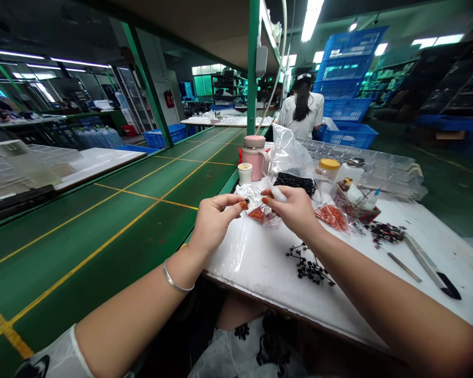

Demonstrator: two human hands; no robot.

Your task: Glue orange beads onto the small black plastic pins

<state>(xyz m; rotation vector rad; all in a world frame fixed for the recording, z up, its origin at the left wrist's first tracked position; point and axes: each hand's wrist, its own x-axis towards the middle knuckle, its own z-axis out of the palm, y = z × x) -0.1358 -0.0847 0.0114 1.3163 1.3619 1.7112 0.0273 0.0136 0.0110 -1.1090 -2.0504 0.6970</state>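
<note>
My left hand (215,218) is raised over the near left corner of the white table (268,283), thumb and forefinger pinched on a tiny dark piece. My right hand (294,210) sits just to its right, fingers curled and closed round a small white object. Between and under the two hands lie clear plastic bags (260,212) with small red beads. A branch of black beads (309,268) lies on the table below my right wrist.
A pink cup (255,156), a small white cup (245,172), a bag of black beads (295,184), jars and clear trays stand behind. Long metal tools (429,265) lie at right. A green conveyor belt (102,226) runs at left. A person in white sits farther back.
</note>
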